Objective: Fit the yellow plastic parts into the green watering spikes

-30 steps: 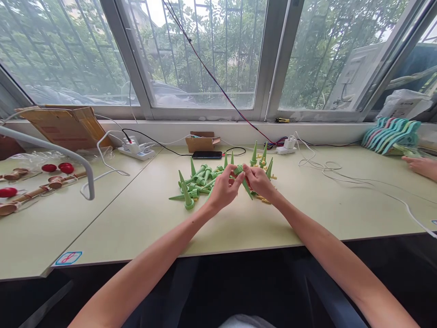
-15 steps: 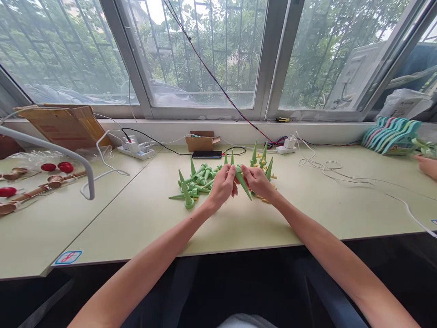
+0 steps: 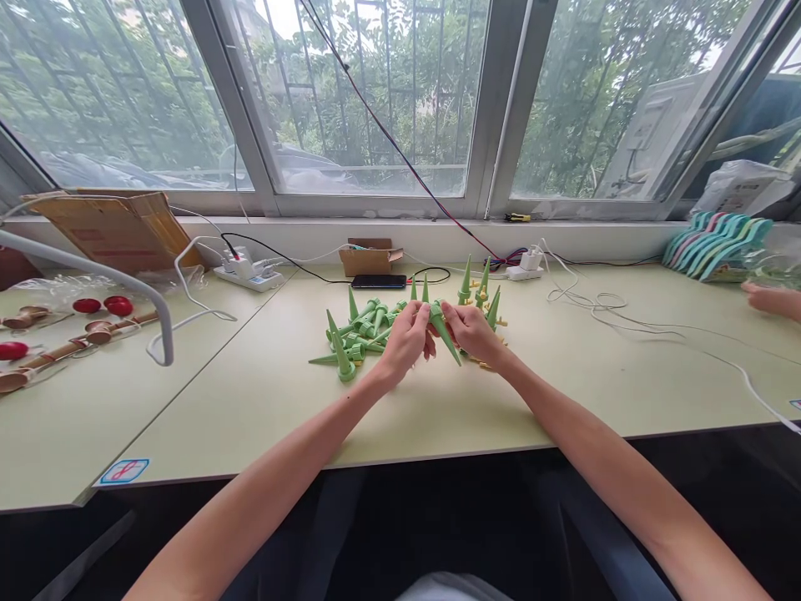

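Observation:
A green plastic watering spike (image 3: 445, 336) points down and to the right between my hands, above the table. My left hand (image 3: 408, 334) is closed on its collar end, thumb on top. From the other side, my right hand (image 3: 471, 330) pinches at the same collar; its fingertips are partly hidden, and any small part there cannot be made out. Left of my hands lies a heap of green spikes (image 3: 369, 328), with one spike (image 3: 341, 357) standing upright at its front. Behind my right hand stand several more spikes (image 3: 465, 282) among small yellow pieces (image 3: 502, 322).
At the back are a phone (image 3: 379, 282), a small cardboard box (image 3: 369, 259) and power strips (image 3: 250, 275). White cables (image 3: 607, 307) run across the right side. Another person's hand (image 3: 773, 299) is near teal hangers (image 3: 713, 246). A white metal bar (image 3: 125, 275) stands at left.
The spike has turned in my hands, its collar shifting from above my fingers to between them; the last half second shows little movement. At far right, the other person's hand has shifted.

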Available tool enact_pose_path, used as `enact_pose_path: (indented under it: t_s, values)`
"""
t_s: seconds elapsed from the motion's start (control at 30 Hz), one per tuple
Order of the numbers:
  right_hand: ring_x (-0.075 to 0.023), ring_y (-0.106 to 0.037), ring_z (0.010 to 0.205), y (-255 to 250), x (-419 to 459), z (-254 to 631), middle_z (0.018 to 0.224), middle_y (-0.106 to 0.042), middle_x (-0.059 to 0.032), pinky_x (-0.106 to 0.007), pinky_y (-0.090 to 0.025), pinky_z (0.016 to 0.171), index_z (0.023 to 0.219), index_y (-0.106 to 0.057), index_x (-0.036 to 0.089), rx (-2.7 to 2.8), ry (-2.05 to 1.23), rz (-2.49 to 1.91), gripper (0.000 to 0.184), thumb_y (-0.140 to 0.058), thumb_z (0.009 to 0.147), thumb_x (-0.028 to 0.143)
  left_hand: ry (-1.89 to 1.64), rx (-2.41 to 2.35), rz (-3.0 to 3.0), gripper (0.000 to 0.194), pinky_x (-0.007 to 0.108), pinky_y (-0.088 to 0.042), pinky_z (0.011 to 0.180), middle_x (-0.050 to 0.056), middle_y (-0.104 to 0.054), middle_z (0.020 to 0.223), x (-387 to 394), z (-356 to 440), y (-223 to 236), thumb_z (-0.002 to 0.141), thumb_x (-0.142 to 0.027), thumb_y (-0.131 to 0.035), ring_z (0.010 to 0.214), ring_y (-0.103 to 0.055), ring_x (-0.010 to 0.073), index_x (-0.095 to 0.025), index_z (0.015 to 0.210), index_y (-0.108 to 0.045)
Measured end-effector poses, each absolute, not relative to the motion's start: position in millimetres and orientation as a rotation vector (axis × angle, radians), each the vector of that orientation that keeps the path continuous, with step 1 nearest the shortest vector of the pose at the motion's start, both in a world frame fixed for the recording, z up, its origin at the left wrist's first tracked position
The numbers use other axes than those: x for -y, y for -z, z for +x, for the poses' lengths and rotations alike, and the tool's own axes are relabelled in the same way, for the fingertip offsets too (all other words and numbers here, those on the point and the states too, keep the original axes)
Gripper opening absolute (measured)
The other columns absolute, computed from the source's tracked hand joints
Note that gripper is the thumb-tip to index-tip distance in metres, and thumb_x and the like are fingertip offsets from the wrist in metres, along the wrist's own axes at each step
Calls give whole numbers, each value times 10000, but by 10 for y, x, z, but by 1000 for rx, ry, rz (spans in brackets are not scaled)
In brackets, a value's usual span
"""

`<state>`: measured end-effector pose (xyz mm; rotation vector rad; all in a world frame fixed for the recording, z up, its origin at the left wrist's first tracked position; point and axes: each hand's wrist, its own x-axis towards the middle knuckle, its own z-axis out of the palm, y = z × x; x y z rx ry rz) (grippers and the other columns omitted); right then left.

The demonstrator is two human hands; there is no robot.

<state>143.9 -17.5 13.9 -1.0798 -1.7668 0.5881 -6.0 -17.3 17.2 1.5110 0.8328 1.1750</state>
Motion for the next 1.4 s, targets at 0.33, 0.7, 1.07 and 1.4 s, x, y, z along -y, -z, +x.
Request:
enact_pose_path:
  t_s: [0.33,0.7,1.07,1.4]
  values:
    - [-109,-376,450,-134,165,1440,434,-423,18,-273,-323,510,521,-367,210,1787,-559,-1087,623,-330,953,657,-1147,-834,1436,254,198,-390,340,-52,-536,628,170,-69,-183,964,-432,-449,367,-523,83,-202,859,-423]
    - [-111,-396,456,-139,163,1445,443,-436,16,-269,-328,509,530,-381,208,1792,-547,-1089,626,-327,945,674,-1147,-816,1450,286,199,-379,341,-48,-545,638,156,-76,-172,941,-469,-486,364,-528,83,-200,860,-432]
    - [-108,-384,451,-127,156,1451,448,-420,19,-273,-317,487,535,-377,207,1786,-528,-1103,630,-321,937,689,-1143,-817,1449,265,199,-384,349,-31,-601,685,186,-77,-211,934,-445,-505,360,-524,73,-197,870,-436]
    - [-107,-360,454,-120,150,1473,450,-385,27,-277,-300,480,544,-354,208,1791,-511,-1093,626,-311,936,694,-1130,-817,1444,291,199,-387,359,-17,-627,711,196,-78,-223,919,-471,-523,366,-523,70,-195,875,-440]
